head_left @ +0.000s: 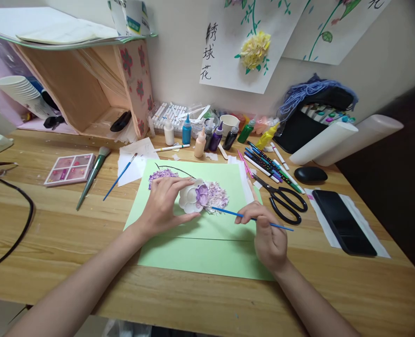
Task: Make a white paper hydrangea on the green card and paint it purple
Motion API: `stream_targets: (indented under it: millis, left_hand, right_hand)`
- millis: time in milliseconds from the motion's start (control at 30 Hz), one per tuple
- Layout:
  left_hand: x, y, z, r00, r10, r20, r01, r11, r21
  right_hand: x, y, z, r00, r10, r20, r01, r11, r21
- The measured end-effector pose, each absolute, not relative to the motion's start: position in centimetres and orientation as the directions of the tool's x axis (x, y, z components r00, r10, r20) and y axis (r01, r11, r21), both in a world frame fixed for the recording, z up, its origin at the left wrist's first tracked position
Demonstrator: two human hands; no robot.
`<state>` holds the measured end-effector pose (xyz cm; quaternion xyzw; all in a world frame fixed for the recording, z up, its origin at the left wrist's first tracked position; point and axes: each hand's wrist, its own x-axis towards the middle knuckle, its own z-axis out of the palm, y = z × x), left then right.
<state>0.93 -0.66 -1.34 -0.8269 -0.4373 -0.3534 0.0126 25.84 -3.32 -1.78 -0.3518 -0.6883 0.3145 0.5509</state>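
My left hand (165, 199) has its thumb and fingers around the rim of a white flower-shaped paint palette (188, 201), gripping it. Purple paint colours the wells on the palette's right side. A thin blue paintbrush (228, 212) is pinched in my right hand (268, 231), its tip at the palette's right edge. Just right of the palette is a pale purple ruffled paper flower (218, 196). A deeper purple one (162, 176) lies partly behind my left hand. Both flowers are on green paper (207, 252), where a dark curved line is drawn.
Paint bottles (216, 136) stand behind the paper. Black scissors (284, 201), pens (263, 164), a mouse (310, 174) and a phone (344, 222) lie to the right. On the left are a large brush (94, 175), another blue brush (120, 177) and a pink box (70, 169).
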Motion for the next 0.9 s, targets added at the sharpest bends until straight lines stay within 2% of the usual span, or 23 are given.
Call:
stream_targets:
  millis: [67, 200, 400, 533, 900]
  left_hand:
    - [1.0, -0.7, -1.4, 0.378, 0.706, 0.599, 0.73, -0.626, 0.276]
    - [1.1, -0.7, -1.3, 0.393, 0.688, 0.61, 0.731, -0.636, 0.246]
    - [1.1, -0.6, -1.3, 0.404, 0.682, 0.609, 0.737, -0.637, 0.225]
    - [1.1, -0.6, -1.4, 0.402, 0.683, 0.609, 0.729, -0.641, 0.237]
    - [1.2, -0.5, -1.5, 0.401, 0.682, 0.612, 0.739, -0.635, 0.225]
  right_hand:
    - [25.9, -3.3, -1.6, -0.135, 0.824, 0.55, 0.122, 0.565, -0.816]
    - [26.0, -3.5, -1.5, -0.243, 0.8, 0.549, 0.193, 0.594, -0.781]
    - [25.8, -3.5, -1.2, -0.287, 0.783, 0.552, 0.252, 0.618, -0.745]
    - [25.5, -3.5, -0.9, -0.272, 0.764, 0.585, 0.278, 0.644, -0.713]
    - [25.6, -3.4, -0.6, -0.274, 0.768, 0.579, 0.279, 0.64, -0.716]
